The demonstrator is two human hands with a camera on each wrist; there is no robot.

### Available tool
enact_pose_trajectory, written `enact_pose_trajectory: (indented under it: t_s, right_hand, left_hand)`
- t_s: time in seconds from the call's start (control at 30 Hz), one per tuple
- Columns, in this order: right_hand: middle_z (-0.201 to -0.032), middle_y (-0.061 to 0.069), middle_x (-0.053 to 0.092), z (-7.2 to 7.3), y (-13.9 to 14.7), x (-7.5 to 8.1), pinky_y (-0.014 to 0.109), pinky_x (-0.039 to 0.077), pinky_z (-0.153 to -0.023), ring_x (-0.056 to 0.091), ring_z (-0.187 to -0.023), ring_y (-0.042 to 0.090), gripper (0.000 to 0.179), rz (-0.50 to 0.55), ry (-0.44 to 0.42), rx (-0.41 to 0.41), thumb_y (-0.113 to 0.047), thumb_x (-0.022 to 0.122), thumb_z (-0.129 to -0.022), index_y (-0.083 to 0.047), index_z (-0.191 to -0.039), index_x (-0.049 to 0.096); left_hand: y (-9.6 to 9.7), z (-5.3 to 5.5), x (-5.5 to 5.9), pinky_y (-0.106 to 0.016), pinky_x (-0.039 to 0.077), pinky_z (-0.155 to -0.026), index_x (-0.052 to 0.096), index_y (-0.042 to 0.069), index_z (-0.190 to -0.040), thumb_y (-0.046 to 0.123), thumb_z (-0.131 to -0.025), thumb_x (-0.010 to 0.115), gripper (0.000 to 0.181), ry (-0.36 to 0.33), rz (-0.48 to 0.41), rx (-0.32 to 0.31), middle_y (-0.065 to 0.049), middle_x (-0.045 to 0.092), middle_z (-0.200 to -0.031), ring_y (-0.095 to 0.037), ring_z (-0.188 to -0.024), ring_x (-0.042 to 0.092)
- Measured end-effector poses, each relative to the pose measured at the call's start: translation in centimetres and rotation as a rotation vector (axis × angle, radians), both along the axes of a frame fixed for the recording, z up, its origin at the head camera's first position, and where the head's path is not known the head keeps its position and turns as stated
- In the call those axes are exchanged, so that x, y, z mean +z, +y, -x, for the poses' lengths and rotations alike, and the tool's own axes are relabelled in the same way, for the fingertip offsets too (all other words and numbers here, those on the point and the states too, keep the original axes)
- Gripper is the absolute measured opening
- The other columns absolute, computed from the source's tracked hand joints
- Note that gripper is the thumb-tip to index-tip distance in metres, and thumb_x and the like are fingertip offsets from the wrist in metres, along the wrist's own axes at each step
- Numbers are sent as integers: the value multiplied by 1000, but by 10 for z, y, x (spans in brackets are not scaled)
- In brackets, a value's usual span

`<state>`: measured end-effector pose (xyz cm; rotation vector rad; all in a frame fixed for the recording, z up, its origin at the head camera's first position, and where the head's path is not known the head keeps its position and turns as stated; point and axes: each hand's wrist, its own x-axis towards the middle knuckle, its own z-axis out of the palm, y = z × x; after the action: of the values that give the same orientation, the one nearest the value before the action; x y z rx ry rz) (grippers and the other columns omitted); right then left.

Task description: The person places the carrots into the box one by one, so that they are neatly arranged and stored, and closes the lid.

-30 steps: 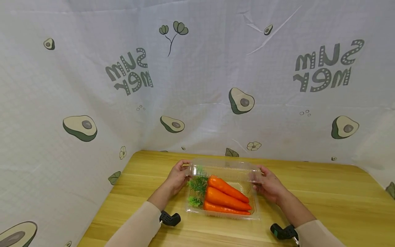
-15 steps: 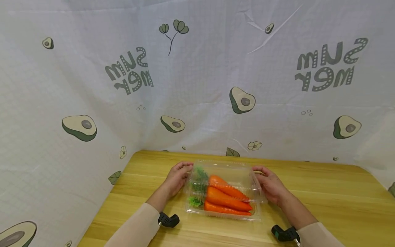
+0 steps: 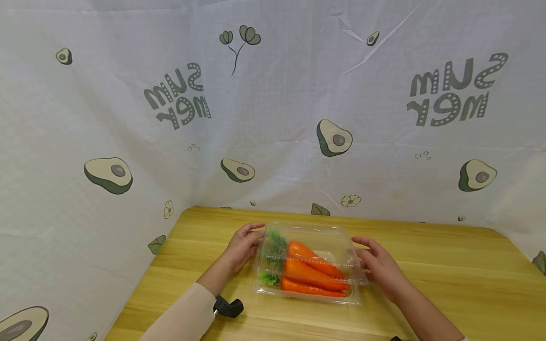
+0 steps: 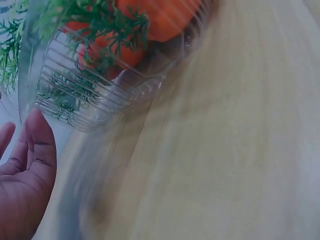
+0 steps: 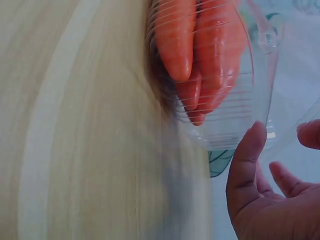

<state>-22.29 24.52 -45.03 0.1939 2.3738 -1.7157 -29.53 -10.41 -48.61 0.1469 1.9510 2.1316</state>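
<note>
A clear plastic clamshell box (image 3: pixel 309 298) stands on the table with several orange carrots (image 3: pixel 313 275) and their leafy green tops (image 3: pixel 275 246) inside. Its hinged lid (image 3: pixel 309 232) slants over the carrots, its front edge short of the box's front rim. My left hand (image 3: pixel 243 247) is at the left side of the box; in the left wrist view its thumb (image 4: pixel 41 130) touches the rim. On the right side, my right hand (image 3: pixel 379 265) has its fingers extended beside the lid; in the right wrist view the thumb (image 5: pixel 252 142) meets the clear rim.
The wooden table (image 3: pixel 448 274) runs out to both sides of the box. A white curtain (image 3: pixel 281 118) printed with avocados hangs behind and at the left. A black wrist device (image 3: pixel 229 307) sits at the left sleeve.
The lid has come down from nearly upright to lying slanted over the carrots. My right hand has shifted slightly outward from the lid's edge; the left hand stays at the left side.
</note>
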Motion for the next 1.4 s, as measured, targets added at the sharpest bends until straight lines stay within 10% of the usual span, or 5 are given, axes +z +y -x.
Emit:
enact_pose_trajectory:
  t_s: [0.27, 0.5, 0.77, 0.97, 1.4]
  right_hand:
    - [-134, 19, 58, -15, 3, 4, 32, 59, -79, 65, -96, 19, 63, -36, -47, 21, -39, 50, -107, -7, -157, 28]
    - [-136, 21, 59, -31, 8, 1, 36, 61, -79, 65, -94, 21, 66, 0, -81, 80, -35, 50, -107, -4, -158, 22]
    - [-129, 16, 64, -44, 15, -5, 40, 62, -76, 68, -91, 25, 75, 85, -116, 206, -35, 53, -106, -1, -159, 12]
    - [-114, 7, 62, -43, 20, -7, 38, 63, -80, 71, -92, 24, 81, 202, -104, 326, -19, 55, -105, 1, -159, -2]
    - [-106, 5, 67, -38, 13, -13, 28, 61, -85, 72, -91, 13, 75, 368, -146, 300, -18, 53, -107, 5, -157, 3]
  left_hand:
    - [-11, -23, 7, -26, 41, -66, 40, 9, -153, 31, -103, 59, 58, -22, 101, -77, -7, 54, -112, -14, -78, 44]
    - [-31, -49, 13, -31, 56, -72, 28, 5, -157, 27, -103, 56, 64, -31, 134, -239, -8, 58, -111, -14, -78, 59]
    - [-41, -76, 17, -27, 60, -71, 17, 7, -161, 26, -101, 60, 76, -196, 1, -389, -8, 64, -110, -12, -78, 70]
    - [-37, -84, 15, -26, 60, -73, 14, 0, -159, 17, -98, 66, 82, -197, -41, -373, -8, 67, -101, -12, -78, 71]
    - [-25, -74, 11, -23, 58, -72, 34, -5, -146, 11, -97, 64, 60, -180, -24, -232, -1, 67, -85, -9, -74, 68]
